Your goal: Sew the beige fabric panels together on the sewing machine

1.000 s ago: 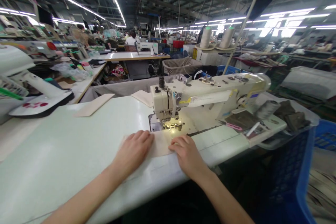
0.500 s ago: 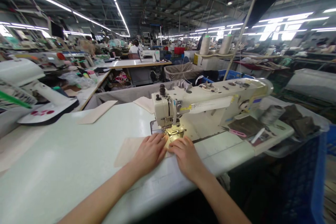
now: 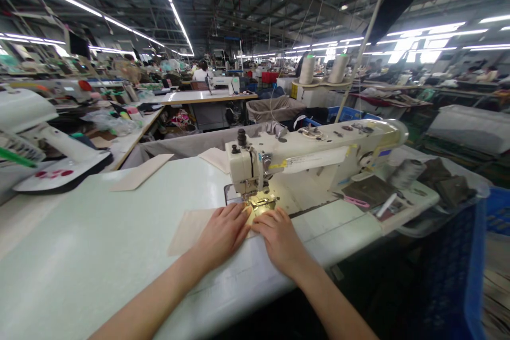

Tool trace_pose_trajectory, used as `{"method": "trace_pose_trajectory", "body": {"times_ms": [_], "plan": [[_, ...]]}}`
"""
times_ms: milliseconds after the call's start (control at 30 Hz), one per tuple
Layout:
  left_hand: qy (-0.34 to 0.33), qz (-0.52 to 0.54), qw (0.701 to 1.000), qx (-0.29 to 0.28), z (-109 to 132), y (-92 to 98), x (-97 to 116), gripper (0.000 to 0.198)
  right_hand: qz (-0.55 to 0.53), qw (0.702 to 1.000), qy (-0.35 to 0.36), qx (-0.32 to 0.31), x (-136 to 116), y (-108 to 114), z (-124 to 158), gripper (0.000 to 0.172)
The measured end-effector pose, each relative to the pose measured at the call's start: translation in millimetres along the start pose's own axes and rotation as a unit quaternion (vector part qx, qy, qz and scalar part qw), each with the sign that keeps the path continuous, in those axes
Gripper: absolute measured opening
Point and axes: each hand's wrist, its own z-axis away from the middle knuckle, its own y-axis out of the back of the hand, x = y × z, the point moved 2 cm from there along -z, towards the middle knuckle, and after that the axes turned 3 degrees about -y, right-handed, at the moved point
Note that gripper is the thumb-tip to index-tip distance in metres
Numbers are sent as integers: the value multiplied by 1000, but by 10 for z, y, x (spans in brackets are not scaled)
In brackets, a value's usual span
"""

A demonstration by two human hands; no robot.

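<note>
- Pale green sewing surface (image 3: pixel 91 239) runs across the near side of a long factory hall, with both forearms resting over its edge.
- Fingers of the left hand (image 3: pixel 223 234) lie flat and spread slightly, the fingertips (image 3: pixel 239 215) pressing down on the cloth without pinching it.
- Fingers of the right hand (image 3: pixel 277 239) lie just as flat, and the fingertips (image 3: pixel 265 218) nearly meet the left ones; neither hand grips anything.
- Thin cream fabric panel (image 3: pixel 191 232) lies flat beneath both hands, its far edge tucked up to the bright steel presser foot (image 3: pixel 261 202) and its left part showing on the surface.
- Whether any seam is already sewn cannot be told; the hands and glare hide that edge.
- Two more pale cream fabric pieces lie farther off: a long strip (image 3: pixel 141 171) at far left and a smaller piece (image 3: pixel 215 159) behind the cream industrial sewing machine (image 3: pixel 303 162).
- Right of the machine sit a grey thread cone (image 3: pixel 406 174), pink-handled snips (image 3: pixel 356 202) and dark olive fabric pieces (image 3: pixel 446 183).
- Blue plastic crate (image 3: pixel 450 271) stands at near right, and a grey fabric bin (image 3: pixel 191 143) runs along the far edge.
- Beyond, rows of sewing stations with seated workers stretch under long white ceiling lights (image 3: pixel 171 8).
</note>
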Motion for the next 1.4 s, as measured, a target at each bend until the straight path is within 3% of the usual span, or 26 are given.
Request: {"method": "trace_pose_trajectory", "body": {"times_ms": [167,400,833,1033,1400], "plan": [[-31,-12,999,12,101,-33,64,33,-5,1000,10,8,-15,7,55,29],[-100,39,993,44,278,3,260,32,-15,1000,3,-8,-45,7,191,41],[-74,89,993,10,-72,92,-153,30,14,1000,-8,-5,51,-61,-242,33],[-75,99,992,16,-121,60,-301,31,7,1000,-18,-1,35,-33,-157,35],[-67,91,993,15,-121,72,-271,32,-6,1000,-16,19,12,-82,8,35]]}}
